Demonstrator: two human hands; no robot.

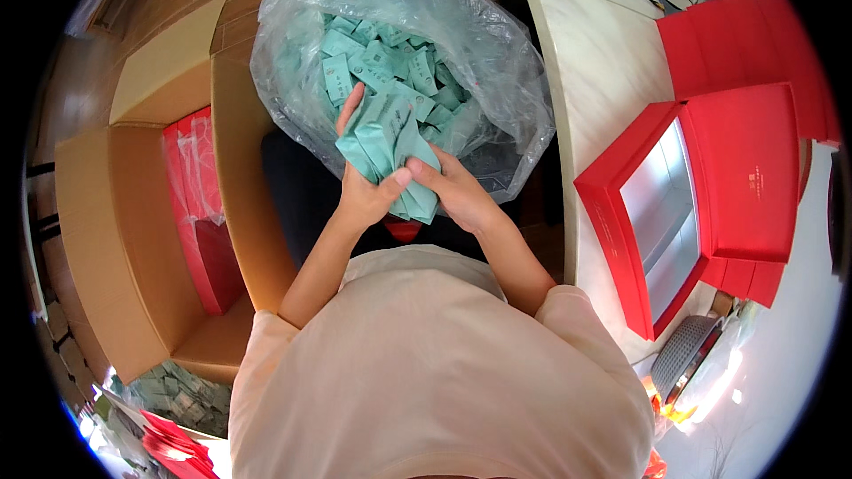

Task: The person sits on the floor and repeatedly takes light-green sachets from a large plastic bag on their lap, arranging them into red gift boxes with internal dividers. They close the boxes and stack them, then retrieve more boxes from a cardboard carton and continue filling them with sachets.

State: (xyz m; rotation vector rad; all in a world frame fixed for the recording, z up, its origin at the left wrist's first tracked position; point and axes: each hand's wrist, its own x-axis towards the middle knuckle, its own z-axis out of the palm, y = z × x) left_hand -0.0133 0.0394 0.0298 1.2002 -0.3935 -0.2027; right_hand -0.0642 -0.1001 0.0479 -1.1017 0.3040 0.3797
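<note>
Between my two hands is a bunch of mint-green sachets [388,137], held in front of my body. My left hand [362,184] wraps them from the left, its thumb across the front and a finger showing along the far side. From the right, my right hand [457,191] closes on the same bunch, thumb near the other thumb. Just beyond lies a large clear plastic bag [302,31], its mouth spread wide, with many similar green sachets [422,71] heaped inside. The held bunch partly covers that heap.
At left stands an open cardboard box [138,231] containing red boxes [197,168] in clear wrap. A pale table [595,53] on the right bears an open red gift box [621,213] with a silvery inside, more red boxes [719,44] and a grey basket [688,346].
</note>
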